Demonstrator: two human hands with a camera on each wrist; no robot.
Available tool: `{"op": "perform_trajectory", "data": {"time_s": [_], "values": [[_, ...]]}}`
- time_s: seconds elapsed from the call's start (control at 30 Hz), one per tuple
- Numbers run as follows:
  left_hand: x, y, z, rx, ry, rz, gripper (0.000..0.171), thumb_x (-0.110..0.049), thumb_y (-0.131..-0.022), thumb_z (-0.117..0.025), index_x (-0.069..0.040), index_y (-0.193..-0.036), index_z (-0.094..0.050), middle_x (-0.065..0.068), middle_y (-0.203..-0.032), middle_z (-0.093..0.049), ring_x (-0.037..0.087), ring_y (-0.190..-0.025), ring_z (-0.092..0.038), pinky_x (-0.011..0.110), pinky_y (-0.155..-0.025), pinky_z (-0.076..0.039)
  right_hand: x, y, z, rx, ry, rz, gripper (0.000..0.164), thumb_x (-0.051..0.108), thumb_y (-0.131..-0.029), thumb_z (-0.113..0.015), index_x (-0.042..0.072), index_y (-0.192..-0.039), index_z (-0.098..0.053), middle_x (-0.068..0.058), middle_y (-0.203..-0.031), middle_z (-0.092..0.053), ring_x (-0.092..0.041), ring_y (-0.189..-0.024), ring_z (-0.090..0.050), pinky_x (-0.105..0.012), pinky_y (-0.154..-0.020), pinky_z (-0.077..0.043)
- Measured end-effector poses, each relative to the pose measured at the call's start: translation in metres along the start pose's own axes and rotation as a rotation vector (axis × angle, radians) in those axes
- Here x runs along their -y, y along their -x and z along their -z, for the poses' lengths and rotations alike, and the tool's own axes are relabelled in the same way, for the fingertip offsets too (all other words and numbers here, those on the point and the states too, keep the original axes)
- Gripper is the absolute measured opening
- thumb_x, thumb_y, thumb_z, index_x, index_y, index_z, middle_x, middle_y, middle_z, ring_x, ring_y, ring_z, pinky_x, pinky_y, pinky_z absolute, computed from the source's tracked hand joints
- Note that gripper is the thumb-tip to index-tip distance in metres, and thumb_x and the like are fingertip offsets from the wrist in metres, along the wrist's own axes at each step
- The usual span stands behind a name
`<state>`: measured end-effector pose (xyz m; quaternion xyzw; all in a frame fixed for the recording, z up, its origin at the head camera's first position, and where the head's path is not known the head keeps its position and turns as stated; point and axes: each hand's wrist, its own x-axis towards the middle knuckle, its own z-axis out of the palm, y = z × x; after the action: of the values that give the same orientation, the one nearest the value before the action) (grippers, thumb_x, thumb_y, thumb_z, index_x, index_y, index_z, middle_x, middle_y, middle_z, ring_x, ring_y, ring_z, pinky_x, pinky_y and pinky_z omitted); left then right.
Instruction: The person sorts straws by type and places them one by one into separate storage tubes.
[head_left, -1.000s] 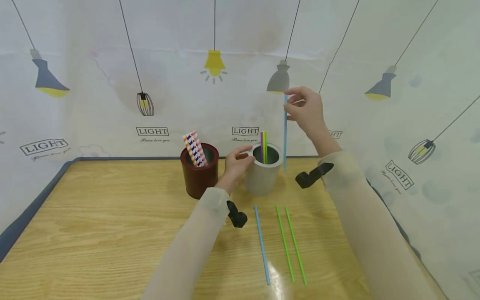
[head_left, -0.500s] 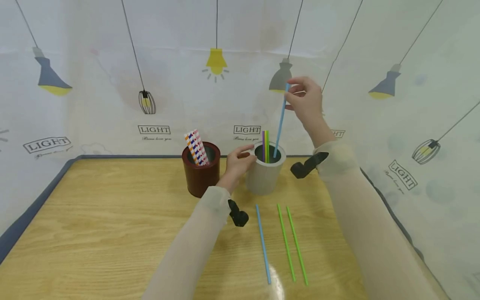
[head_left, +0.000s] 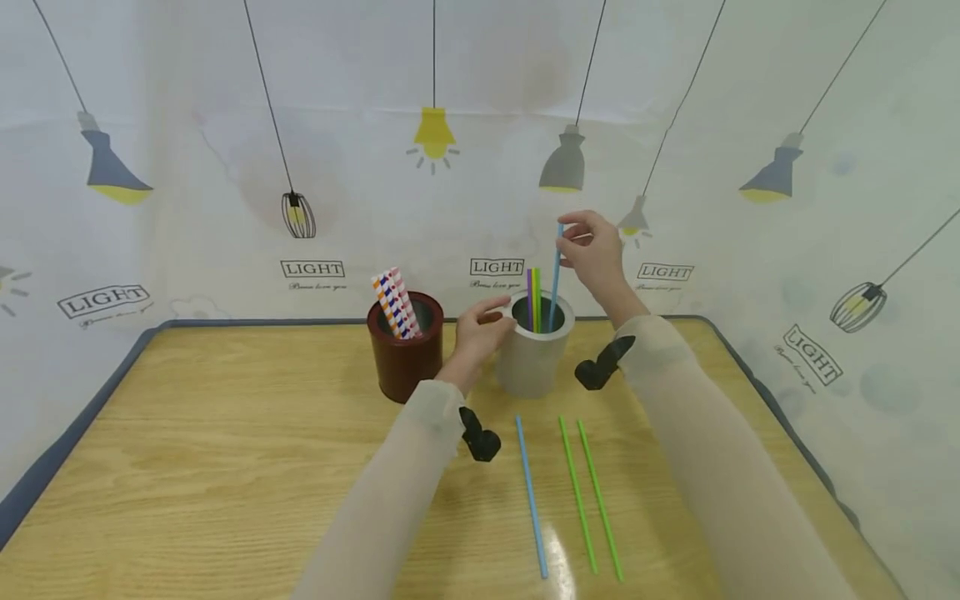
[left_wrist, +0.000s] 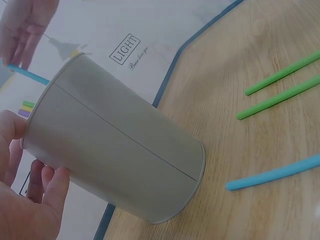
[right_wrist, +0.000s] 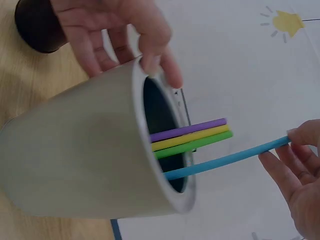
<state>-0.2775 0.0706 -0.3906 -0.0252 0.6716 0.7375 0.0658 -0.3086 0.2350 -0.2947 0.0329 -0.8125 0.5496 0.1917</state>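
- A blue straw (head_left: 556,279) is being pinched near its top by the thumb and fingertips of the right hand (head_left: 596,254). Its low end has been put inside the gray cup (head_left: 528,367); whether the bottom is touched cannot be told.
- It looks like the straw is being put away in the cup. For the next move, it likely needs to be lowered and let go.
- The rim and side of the gray cup are held by the left hand (head_left: 480,337), with bent fingers, so the cup is probably being kept from tipping.
- In the same cup, a purple straw (right_wrist: 190,130), a yellow straw (right_wrist: 192,137) and a green straw (right_wrist: 197,144) are stood close together, beside the pinched one.
- To the left of that hand, patterned straws (head_left: 396,304) are held leaning in a dark red cup (head_left: 408,367).
- In front of the gray cup, another blue straw (head_left: 532,496), a loose green straw (head_left: 577,492) and a second loose green straw (head_left: 599,496) are laid apart on the wooden counter (head_left: 262,458).
- Behind it all, hanging lamps are printed on a pale wall cover (head_left: 360,83).
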Motion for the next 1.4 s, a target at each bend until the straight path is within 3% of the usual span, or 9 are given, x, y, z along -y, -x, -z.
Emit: {"op": "perform_trajectory", "data": {"time_s": [0.3, 0.57, 0.83, 1.17, 1.4], "values": [[0.000, 0.001, -0.001, 0.002, 0.001, 0.015, 0.037, -0.007, -0.079, -0.065, -0.016, -0.115, -0.065, 0.010, -0.114, -0.053, 0.021, -0.101, -0.051, 0.031, -0.080, -0.049, -0.026, 0.009, -0.005, 0.058, 0.038, -0.029, 0.028, -0.004, -0.085, -0.059, -0.002, -0.112, -0.058, -0.011, -0.089, -0.053, -0.017, -0.077, -0.056, -0.030, -0.065, -0.054], [0.001, 0.003, 0.000, -0.004, 0.013, -0.018, 0.036, -0.007, -0.076, -0.066, -0.015, -0.111, -0.067, 0.010, -0.109, -0.055, 0.020, -0.097, -0.052, 0.032, -0.077, -0.050, -0.041, 0.015, -0.007, 0.078, 0.012, -0.065, 0.029, -0.005, -0.084, -0.059, -0.005, -0.113, -0.057, -0.013, -0.090, -0.052, -0.020, -0.077, -0.055, -0.031, -0.063, -0.055], [0.001, 0.001, -0.002, 0.003, 0.022, -0.008, 0.038, -0.007, -0.078, -0.066, -0.014, -0.115, -0.065, 0.010, -0.111, -0.055, 0.021, -0.101, -0.051, 0.033, -0.078, -0.050, -0.046, 0.015, -0.011, 0.091, 0.090, -0.041, 0.028, -0.005, -0.082, -0.062, -0.004, -0.110, -0.060, -0.015, -0.088, -0.055, -0.021, -0.076, -0.055, -0.028, -0.061, -0.054], [-0.001, 0.000, 0.000, 0.009, 0.020, -0.010, 0.038, -0.008, -0.077, -0.065, -0.015, -0.115, -0.065, 0.010, -0.112, -0.054, 0.021, -0.102, -0.051, 0.032, -0.078, -0.050, -0.046, 0.019, -0.012, 0.154, 0.183, -0.016, 0.029, 0.000, -0.083, -0.062, 0.000, -0.111, -0.059, -0.019, -0.095, -0.059, -0.031, -0.086, -0.059, -0.037, -0.077, -0.049], [0.000, 0.000, 0.001, 0.010, 0.012, -0.005, 0.038, -0.008, -0.077, -0.065, -0.016, -0.115, -0.065, 0.010, -0.112, -0.054, 0.021, -0.100, -0.051, 0.031, -0.076, -0.050, -0.050, 0.020, -0.015, 0.177, 0.200, 0.009, 0.029, 0.002, -0.085, -0.061, 0.001, -0.114, -0.057, -0.018, -0.096, -0.059, -0.031, -0.088, -0.059, -0.039, -0.078, -0.050]]}}
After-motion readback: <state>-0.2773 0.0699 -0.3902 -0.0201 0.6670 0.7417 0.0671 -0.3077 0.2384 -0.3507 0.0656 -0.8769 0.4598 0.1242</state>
